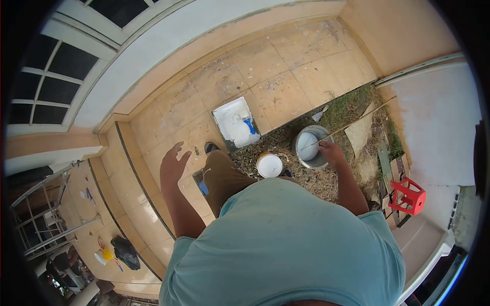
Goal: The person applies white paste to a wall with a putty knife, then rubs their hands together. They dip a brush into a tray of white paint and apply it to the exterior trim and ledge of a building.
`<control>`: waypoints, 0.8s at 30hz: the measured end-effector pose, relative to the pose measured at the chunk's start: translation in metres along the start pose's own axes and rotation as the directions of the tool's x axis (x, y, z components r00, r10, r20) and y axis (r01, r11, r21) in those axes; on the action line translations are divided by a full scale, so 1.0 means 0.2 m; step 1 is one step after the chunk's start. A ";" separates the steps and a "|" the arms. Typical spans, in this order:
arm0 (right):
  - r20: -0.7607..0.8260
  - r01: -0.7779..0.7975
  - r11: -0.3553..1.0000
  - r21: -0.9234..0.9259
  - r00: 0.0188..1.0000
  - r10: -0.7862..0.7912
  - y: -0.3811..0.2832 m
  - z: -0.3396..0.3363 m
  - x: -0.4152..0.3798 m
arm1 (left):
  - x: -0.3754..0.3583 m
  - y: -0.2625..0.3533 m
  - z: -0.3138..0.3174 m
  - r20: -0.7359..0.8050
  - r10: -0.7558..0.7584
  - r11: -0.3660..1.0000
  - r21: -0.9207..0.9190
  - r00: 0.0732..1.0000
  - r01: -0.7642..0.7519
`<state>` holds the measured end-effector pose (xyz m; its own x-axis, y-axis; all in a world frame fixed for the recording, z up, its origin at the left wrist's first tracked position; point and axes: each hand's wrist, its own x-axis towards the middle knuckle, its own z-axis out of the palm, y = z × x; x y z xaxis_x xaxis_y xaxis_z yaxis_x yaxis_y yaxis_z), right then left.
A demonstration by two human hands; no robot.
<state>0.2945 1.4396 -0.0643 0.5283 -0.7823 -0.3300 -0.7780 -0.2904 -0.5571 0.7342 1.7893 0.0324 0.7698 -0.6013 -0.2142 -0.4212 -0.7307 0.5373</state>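
Observation:
My right hand [331,152] is closed round a long thin stick [357,120] above a round metal pot [314,162]. The stick's lower end reaches a pale bowl-like shape [308,146] inside the pot; whether that is liquid or a vessel I cannot tell. My left hand [175,160] is held out over the tiles with its fingers apart, holding nothing. Between my hands stand a bucket with a white top [269,166] and a white paint tray [232,120], in which a blue-handled tool [249,126] lies.
A red plastic stool [408,196] stands at the right near the wall. Steps [138,194] run down the left side, with a black bag [125,252] and a yellow item [104,253] below them. Metal scaffolding [56,217] is at the far left.

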 end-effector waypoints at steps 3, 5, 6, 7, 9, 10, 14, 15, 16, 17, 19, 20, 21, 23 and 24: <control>-0.081 -0.228 0.972 -0.046 0.971 0.224 -0.04 0.01 0.01 | 0.28 -0.16 -0.11 -0.006 0.031 0.999 0.027 1.000 -0.031; -0.033 -0.296 0.904 -0.308 0.953 0.301 0.03 0.06 -0.08 | 0.41 -0.30 -0.23 -0.008 0.040 0.999 -0.025 0.999 -0.040; -0.004 -0.419 0.881 -0.217 0.903 0.429 0.19 0.13 -0.16 | 0.48 -0.34 -0.32 -0.013 0.061 0.996 -0.065 0.998 -0.062; 0.238 -0.005 0.778 -0.628 0.951 0.198 0.64 0.23 -0.16 | 0.50 -0.37 -0.43 -0.021 0.042 0.995 -0.091 0.999 -0.044; 0.391 -0.171 0.867 -0.468 0.840 0.377 0.37 0.20 -0.32 | 0.58 -0.55 -0.63 -0.084 0.092 0.993 -0.065 0.992 -0.098; 0.443 -0.244 0.876 -0.415 0.788 0.429 0.21 0.18 -0.39 | 0.61 -0.64 -0.71 -0.125 0.136 0.990 -0.033 0.983 -0.141; 0.316 -0.836 0.548 0.028 0.527 0.789 -0.40 0.14 -0.53 | 0.72 -0.81 -1.06 -0.166 0.156 0.986 0.087 0.974 -0.143; 0.301 -0.749 0.660 -0.064 0.616 0.728 -0.23 0.18 -0.55 | 0.76 -0.86 -1.12 -0.167 0.143 0.980 0.160 0.976 -0.116; 0.295 -0.704 0.703 -0.100 0.654 0.697 -0.04 0.23 -0.59 | 0.81 -0.90 -1.16 -0.172 0.130 0.969 0.230 0.976 -0.089; 0.289 -0.656 0.742 -0.136 0.690 0.663 0.14 0.28 -0.63 | 0.87 -0.91 -1.17 -0.218 0.158 0.963 0.250 0.963 -0.101; 0.332 -0.484 0.810 -0.330 0.744 0.580 0.30 0.39 -0.75 | 0.96 -0.83 -1.17 -0.205 0.105 0.978 0.200 0.973 -0.063; 0.347 -0.424 0.821 -0.382 0.757 0.553 0.29 0.44 -0.81 | 1.00 -0.78 -1.16 -0.198 0.026 0.989 0.145 0.980 0.003; 0.292 -0.482 0.815 -0.321 0.768 0.570 0.15 0.44 -0.85 | 1.03 -0.71 -1.12 -0.190 0.049 0.988 0.154 0.981 -0.020; 0.294 -0.673 0.723 -0.153 0.668 0.684 -0.19 0.45 -0.89 | 1.12 -0.60 -1.02 -0.320 0.142 0.976 -0.111 0.937 -0.186; 0.327 -0.729 0.679 -0.091 0.622 0.711 -0.38 0.43 -0.87 | 1.19 -0.59 -0.97 -0.318 0.154 0.974 -0.108 0.935 -0.197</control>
<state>0.2909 1.6456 -0.0304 -0.1136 -0.5135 -0.8506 -0.9440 0.3227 -0.0688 1.0609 1.7947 0.0772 0.8081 -0.5717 0.1419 -0.5100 -0.5586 0.6541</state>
